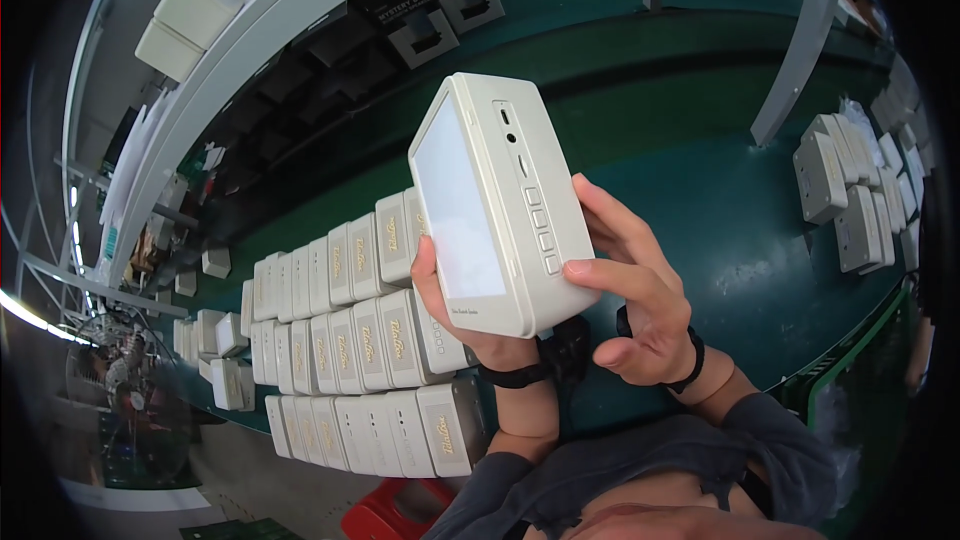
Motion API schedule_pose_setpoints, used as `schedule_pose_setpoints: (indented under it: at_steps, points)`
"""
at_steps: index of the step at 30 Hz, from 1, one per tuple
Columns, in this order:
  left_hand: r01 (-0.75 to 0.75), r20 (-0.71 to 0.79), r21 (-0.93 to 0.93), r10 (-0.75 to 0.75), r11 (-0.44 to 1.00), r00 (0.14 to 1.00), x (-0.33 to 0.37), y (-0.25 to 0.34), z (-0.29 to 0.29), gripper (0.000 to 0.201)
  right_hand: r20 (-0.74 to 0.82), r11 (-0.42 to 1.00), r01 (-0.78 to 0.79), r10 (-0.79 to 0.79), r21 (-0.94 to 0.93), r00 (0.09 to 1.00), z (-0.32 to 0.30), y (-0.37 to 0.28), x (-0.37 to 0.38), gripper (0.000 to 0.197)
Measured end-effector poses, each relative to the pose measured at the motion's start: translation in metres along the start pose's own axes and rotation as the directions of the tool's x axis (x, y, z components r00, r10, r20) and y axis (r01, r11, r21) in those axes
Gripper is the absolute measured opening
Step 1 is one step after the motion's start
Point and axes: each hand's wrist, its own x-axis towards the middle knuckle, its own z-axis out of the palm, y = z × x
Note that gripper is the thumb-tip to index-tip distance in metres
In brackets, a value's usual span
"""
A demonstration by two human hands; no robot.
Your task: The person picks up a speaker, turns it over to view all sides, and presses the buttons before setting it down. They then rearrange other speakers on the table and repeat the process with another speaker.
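Note:
A cream box-shaped speaker (545, 230) is held up in front of me, tilted, with its pale screen face (460, 200) turned to the left. Along its side run a small slot, a round black socket and a column of square buttons. My left hand (470, 340) grips it from below and the left, thumb against the screen edge, the other fingers largely hidden behind it. On the right, my right hand (640, 290) has its fingers apart. Its index fingertip touches the side near the lowest button, and another fingertip reaches the far edge. Its thumb is clear of the speaker.
Rows of similar cream speakers (345, 350) stand on the green bench (690, 200) to the left. More cream units (850, 190) are stacked at the right. Dark printed cartons (420, 20) sit at the back under a grey shelf beam (260, 15). A red stool (395, 510) is below.

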Motion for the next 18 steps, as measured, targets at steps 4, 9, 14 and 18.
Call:
schedule_pose_setpoints:
  at_steps: [4, 9, 14, 18]
  points:
    - [-0.05, -0.217, 0.261, 0.109, 0.964, 0.97, -0.004, -0.004, 0.013, 0.069, 0.026, 0.999, -0.036, 0.036, 0.001, 0.999, -0.006, 0.001, 0.0, 0.061]
    - [-0.12, -0.165, 0.523, 0.238, 0.844, 0.957, 0.0, 0.002, 0.006, 0.082, -0.029, 0.983, -0.183, 0.183, 0.031, 0.983, -0.003, -0.005, 0.004, 0.068]
    - [-0.403, 0.143, 0.667, 0.423, 0.627, 0.895, 0.007, -0.01, 0.024, 0.104, -0.072, 0.808, -0.425, 0.493, 0.409, 0.867, -0.004, -0.002, 0.005, 0.076]
    - [-0.394, 0.211, 0.736, 0.367, 0.55, 0.906, -0.001, -0.011, 0.025, 0.113, -0.102, 0.737, -0.458, 0.573, 0.497, 0.813, -0.009, 0.009, 0.001, 0.08]
